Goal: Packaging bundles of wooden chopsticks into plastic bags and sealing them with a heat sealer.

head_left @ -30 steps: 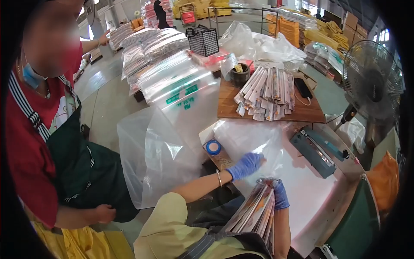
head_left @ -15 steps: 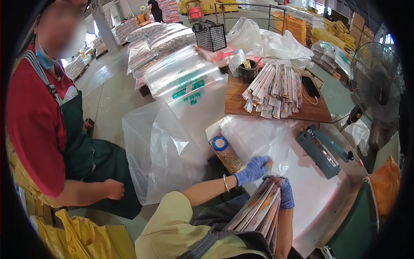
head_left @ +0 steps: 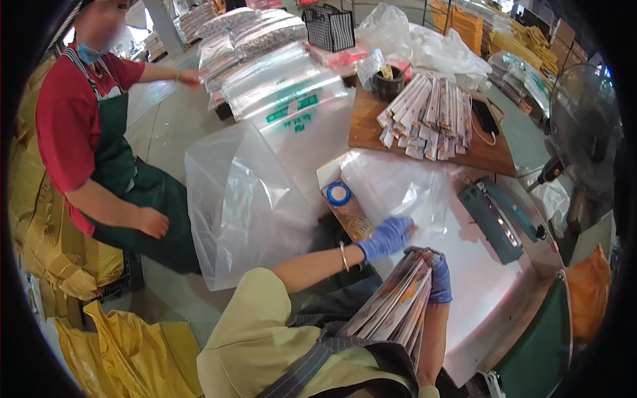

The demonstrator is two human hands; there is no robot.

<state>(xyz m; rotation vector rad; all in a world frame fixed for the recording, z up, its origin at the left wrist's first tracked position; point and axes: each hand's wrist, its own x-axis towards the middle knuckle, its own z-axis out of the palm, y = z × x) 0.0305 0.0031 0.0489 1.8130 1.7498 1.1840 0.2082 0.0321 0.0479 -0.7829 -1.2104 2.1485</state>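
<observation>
My right hand [head_left: 439, 278], in a blue glove, grips the top of a thick stack of flat printed packets [head_left: 397, 308] held upright against my lap. My left hand [head_left: 387, 237], also gloved in blue, reaches forward and rests on a clear plastic bag [head_left: 398, 189] lying on the white table [head_left: 491, 292]. A bottle with a blue cap [head_left: 343, 203] lies just left of that hand.
A grey-green heat sealer [head_left: 494, 222] sits right of the bag. Behind it is a wooden board [head_left: 488, 152] with a pile of packets [head_left: 428, 116]. A large clear bag [head_left: 242, 205] hangs at the table's left. A person in a red shirt and green apron [head_left: 93, 132] sits left. A fan [head_left: 584, 129] stands right.
The view has swung so the scene sits lower and closer. The person at left has stretched an arm out toward the stacked plastic behind. My hands stay on the packets and bag.
</observation>
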